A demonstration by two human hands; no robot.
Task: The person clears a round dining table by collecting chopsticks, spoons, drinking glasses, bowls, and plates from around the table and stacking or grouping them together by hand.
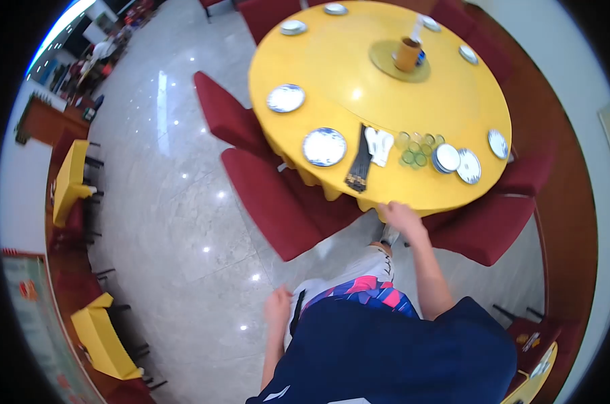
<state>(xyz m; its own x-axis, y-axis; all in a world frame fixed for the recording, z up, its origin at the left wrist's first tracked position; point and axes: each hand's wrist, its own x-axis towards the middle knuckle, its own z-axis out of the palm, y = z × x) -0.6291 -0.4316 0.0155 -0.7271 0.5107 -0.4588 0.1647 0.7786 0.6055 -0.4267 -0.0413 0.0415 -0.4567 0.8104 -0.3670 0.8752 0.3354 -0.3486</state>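
My right hand (400,217) is at the near edge of the round table with the yellow cloth (305,60); its fingers are curled at the cloth's edge, and what they hold, if anything, is too small to tell. My left hand (277,306) hangs beside my leg, blurred, its fingers hard to make out. On the table near my right hand lie a bundle of black chopsticks (361,161), white spoons (380,145), several green-tinted glasses (418,149) and a stack of small white bowls (446,159). Blue-patterned plates (324,147) sit around the rim.
Red chairs (268,202) stand at the table's left, and another red chair (480,229) stands to the right. A brown container (407,54) rests on the round central stand. Smaller yellow-covered tables (106,340) line the left side. Distant people are at the upper left.
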